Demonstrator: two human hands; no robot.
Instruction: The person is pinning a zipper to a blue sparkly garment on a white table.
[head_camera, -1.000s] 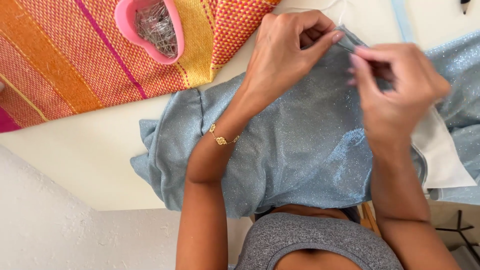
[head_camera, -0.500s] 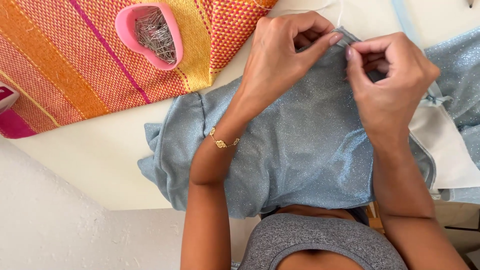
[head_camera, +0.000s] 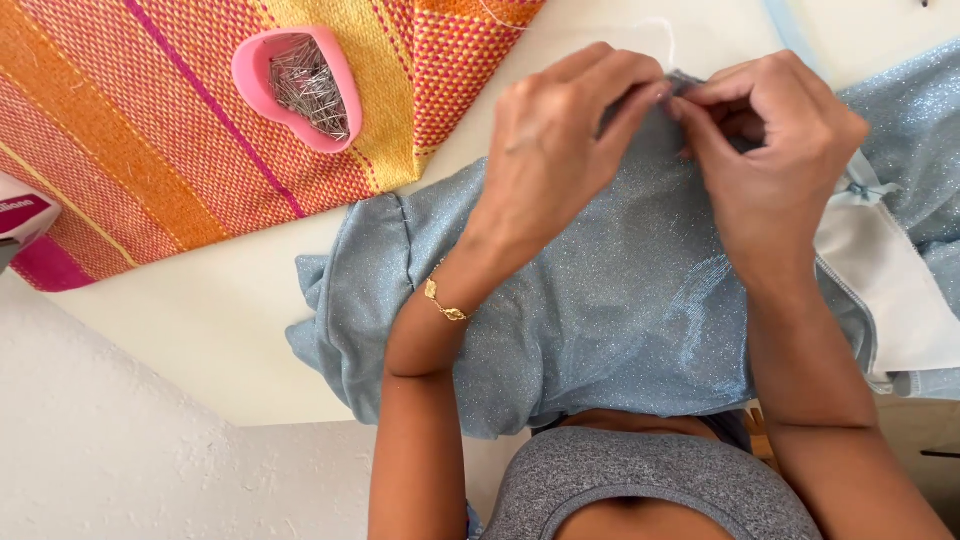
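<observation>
A light blue glittery fabric (head_camera: 600, 310) lies spread over the white table and hangs off its near edge. My left hand (head_camera: 560, 150) pinches the fabric's far edge between thumb and fingers. My right hand (head_camera: 770, 160) pinches the same edge right beside it, fingertips almost touching the left hand's. Whether a pin sits between the fingers is too small to tell. A gold bracelet (head_camera: 443, 302) circles my left wrist.
A pink heart-shaped dish of pins (head_camera: 297, 88) rests on an orange, yellow and pink woven mat (head_camera: 150, 170) at the far left. A white lining piece (head_camera: 890, 290) shows at the right. A pink and white object (head_camera: 20, 215) sits at the left edge.
My hands have drawn closer together on the fabric's far edge, and the view has shifted slightly so the mat and pin dish sit further right.
</observation>
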